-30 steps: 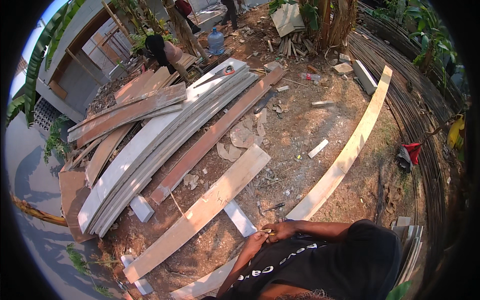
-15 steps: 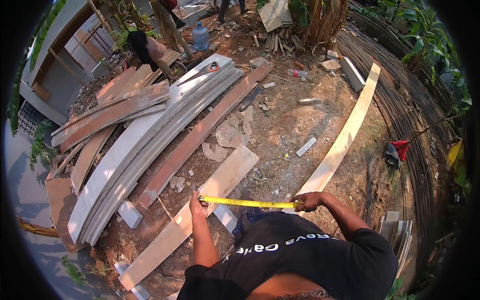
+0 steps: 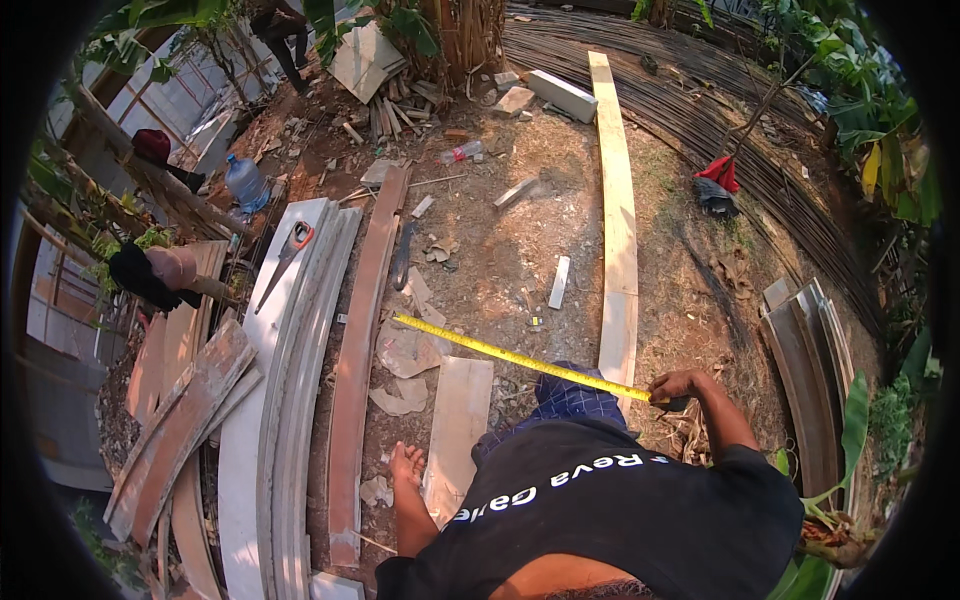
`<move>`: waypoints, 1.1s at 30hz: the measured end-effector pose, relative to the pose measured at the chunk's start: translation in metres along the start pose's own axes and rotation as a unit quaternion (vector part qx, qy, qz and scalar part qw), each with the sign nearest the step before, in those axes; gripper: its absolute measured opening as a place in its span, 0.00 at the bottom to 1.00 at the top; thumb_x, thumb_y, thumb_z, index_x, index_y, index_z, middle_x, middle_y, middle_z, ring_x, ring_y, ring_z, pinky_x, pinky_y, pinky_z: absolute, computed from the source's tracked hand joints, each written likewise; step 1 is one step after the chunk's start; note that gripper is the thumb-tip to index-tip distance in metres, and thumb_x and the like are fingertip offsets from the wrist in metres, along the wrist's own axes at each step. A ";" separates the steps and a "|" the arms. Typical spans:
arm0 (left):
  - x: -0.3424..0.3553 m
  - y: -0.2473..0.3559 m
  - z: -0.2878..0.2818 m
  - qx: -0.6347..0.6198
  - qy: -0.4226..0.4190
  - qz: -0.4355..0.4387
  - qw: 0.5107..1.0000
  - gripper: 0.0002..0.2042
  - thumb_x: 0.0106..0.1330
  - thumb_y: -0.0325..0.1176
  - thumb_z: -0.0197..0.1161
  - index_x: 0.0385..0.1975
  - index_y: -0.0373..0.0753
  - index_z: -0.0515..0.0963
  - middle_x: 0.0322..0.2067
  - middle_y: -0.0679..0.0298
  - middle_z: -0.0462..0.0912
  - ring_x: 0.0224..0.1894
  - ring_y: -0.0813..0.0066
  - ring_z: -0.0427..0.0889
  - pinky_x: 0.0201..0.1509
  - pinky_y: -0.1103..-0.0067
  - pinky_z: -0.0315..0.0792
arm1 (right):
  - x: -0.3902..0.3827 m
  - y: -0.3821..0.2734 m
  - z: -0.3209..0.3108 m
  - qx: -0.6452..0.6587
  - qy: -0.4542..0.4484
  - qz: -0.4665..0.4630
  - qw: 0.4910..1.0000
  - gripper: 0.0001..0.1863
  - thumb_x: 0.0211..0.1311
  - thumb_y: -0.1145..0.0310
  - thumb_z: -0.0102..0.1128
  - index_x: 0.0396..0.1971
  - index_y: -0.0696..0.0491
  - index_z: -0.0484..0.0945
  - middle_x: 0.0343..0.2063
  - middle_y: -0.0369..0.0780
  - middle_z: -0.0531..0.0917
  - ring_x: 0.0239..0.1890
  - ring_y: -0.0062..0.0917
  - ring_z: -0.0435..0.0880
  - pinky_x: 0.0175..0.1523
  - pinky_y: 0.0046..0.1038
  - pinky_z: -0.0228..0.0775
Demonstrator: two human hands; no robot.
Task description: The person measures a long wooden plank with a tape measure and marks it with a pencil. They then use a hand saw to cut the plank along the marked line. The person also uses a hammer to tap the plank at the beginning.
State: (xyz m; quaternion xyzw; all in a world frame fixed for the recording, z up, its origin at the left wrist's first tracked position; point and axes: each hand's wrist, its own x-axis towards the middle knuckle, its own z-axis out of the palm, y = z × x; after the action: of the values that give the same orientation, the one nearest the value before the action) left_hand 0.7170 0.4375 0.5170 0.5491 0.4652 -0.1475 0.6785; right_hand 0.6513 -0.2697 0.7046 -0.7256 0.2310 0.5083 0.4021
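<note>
A yellow tape measure (image 3: 520, 360) is pulled out in a long strip across my lap. Its case end sits in my right hand (image 3: 676, 386), which is closed around it. The strip's free end hangs out to the left, past the short pale board. My left hand (image 3: 407, 463) is apart from the tape, palm up with loosely curled fingers and nothing in it. Beside that hand lies the short pale board (image 3: 460, 410). A long light plank (image 3: 617, 220) stretches away from my knees, its near end under the tape.
Stacked grey-white boards (image 3: 290, 400) with a handsaw (image 3: 284, 262) on top lie to the left. A reddish plank (image 3: 365, 360) is next to them. Leaning boards (image 3: 805, 380) stand on the right, and long thin rods (image 3: 720, 120) run behind. A water jug (image 3: 245, 183) stands far left.
My left hand has let go of the tape's end and dropped lower. The strip out of my right hand is longer and slants up to the left. The view has turned rightward.
</note>
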 end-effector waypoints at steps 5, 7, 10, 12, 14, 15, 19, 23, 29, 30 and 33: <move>0.023 -0.022 0.068 0.146 -0.089 -0.045 0.984 0.21 0.72 0.43 0.60 0.61 0.43 0.70 0.39 0.64 0.79 0.34 0.67 0.85 0.29 0.74 0.73 | 0.056 0.051 0.036 0.267 0.071 -0.021 0.961 0.15 0.62 0.55 0.63 0.43 0.48 0.84 0.34 0.34 0.84 0.28 0.22 0.83 0.33 0.29 0.77; 0.014 -0.008 0.104 0.367 -0.129 -0.050 0.920 0.19 0.70 0.40 0.62 0.57 0.41 0.74 0.37 0.64 0.79 0.30 0.70 0.84 0.23 0.78 0.70 | 0.090 0.065 0.047 0.323 0.100 0.030 0.941 0.17 0.65 0.51 0.62 0.42 0.48 0.82 0.30 0.35 0.83 0.26 0.25 0.83 0.32 0.35 0.79; 0.031 -0.002 0.151 0.458 -0.178 -0.034 0.870 0.15 0.69 0.37 0.61 0.52 0.41 0.78 0.33 0.65 0.81 0.29 0.70 0.85 0.22 0.77 0.70 | 0.114 0.050 0.030 0.375 0.092 0.067 0.920 0.18 0.68 0.46 0.59 0.39 0.47 0.80 0.26 0.34 0.82 0.25 0.27 0.83 0.32 0.42 0.80; 0.052 0.018 0.187 0.484 -0.225 0.011 0.845 0.13 0.69 0.36 0.61 0.51 0.41 0.79 0.33 0.65 0.81 0.29 0.70 0.85 0.22 0.75 0.71 | 0.153 0.057 0.010 0.452 0.056 0.128 0.881 0.20 0.69 0.43 0.56 0.37 0.46 0.79 0.25 0.33 0.81 0.24 0.27 0.82 0.33 0.45 0.81; 0.091 0.038 0.211 0.499 -0.266 0.085 0.820 0.13 0.70 0.37 0.61 0.51 0.43 0.78 0.33 0.64 0.82 0.30 0.69 0.86 0.23 0.74 0.72 | 0.186 0.065 -0.025 0.489 -0.007 0.127 0.863 0.21 0.69 0.41 0.55 0.36 0.46 0.79 0.24 0.33 0.81 0.23 0.28 0.82 0.33 0.46 0.80; 0.098 0.050 0.229 0.462 -0.239 0.037 0.853 0.12 0.70 0.38 0.61 0.50 0.43 0.78 0.34 0.64 0.82 0.29 0.69 0.85 0.23 0.75 0.71 | 0.189 0.054 -0.051 0.482 -0.010 0.147 0.864 0.22 0.69 0.40 0.54 0.35 0.45 0.79 0.24 0.33 0.81 0.23 0.29 0.82 0.33 0.48 0.80; 0.131 0.112 0.347 0.303 -0.092 -0.037 0.948 0.12 0.72 0.40 0.60 0.50 0.43 0.75 0.34 0.64 0.82 0.29 0.70 0.84 0.22 0.78 0.70 | 0.194 0.007 -0.164 0.453 0.070 0.142 0.877 0.22 0.69 0.41 0.55 0.36 0.47 0.79 0.25 0.34 0.81 0.23 0.30 0.81 0.35 0.49 0.81; 0.141 0.184 0.477 0.222 -0.134 0.054 0.964 0.16 0.73 0.39 0.60 0.56 0.40 0.74 0.39 0.63 0.83 0.34 0.72 0.86 0.28 0.79 0.74 | 0.215 -0.009 -0.264 0.443 0.138 0.153 0.872 0.25 0.66 0.40 0.57 0.42 0.49 0.80 0.30 0.38 0.82 0.30 0.32 0.84 0.39 0.49 0.83; 0.166 0.231 0.608 0.315 -0.208 0.054 0.924 0.15 0.75 0.37 0.57 0.55 0.36 0.74 0.42 0.61 0.84 0.37 0.72 0.87 0.33 0.78 0.76 | 0.239 -0.055 -0.360 0.460 0.211 0.132 0.852 0.27 0.66 0.40 0.58 0.46 0.51 0.80 0.34 0.40 0.82 0.35 0.35 0.86 0.39 0.49 0.84; 0.175 0.233 0.624 0.329 -0.206 0.012 0.922 0.13 0.74 0.37 0.57 0.52 0.38 0.76 0.40 0.63 0.84 0.36 0.74 0.85 0.34 0.78 0.76 | 0.245 -0.060 -0.366 0.466 0.213 0.138 0.848 0.27 0.66 0.41 0.58 0.46 0.51 0.80 0.33 0.40 0.82 0.35 0.35 0.86 0.39 0.49 0.84; 0.291 0.227 0.599 0.626 -0.301 0.198 0.692 0.13 0.72 0.40 0.56 0.46 0.39 0.80 0.34 0.56 0.85 0.36 0.62 0.84 0.40 0.67 0.77 | 0.277 -0.099 -0.388 0.469 0.209 0.145 0.845 0.26 0.66 0.43 0.59 0.45 0.52 0.80 0.33 0.41 0.83 0.35 0.35 0.87 0.38 0.50 0.84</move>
State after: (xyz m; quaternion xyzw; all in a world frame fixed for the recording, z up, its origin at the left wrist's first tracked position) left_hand 1.3114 0.0793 0.4028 0.8524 -0.0832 -0.4239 0.2947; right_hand 1.0433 -0.5102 0.5453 -0.4976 0.6235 0.2278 0.5583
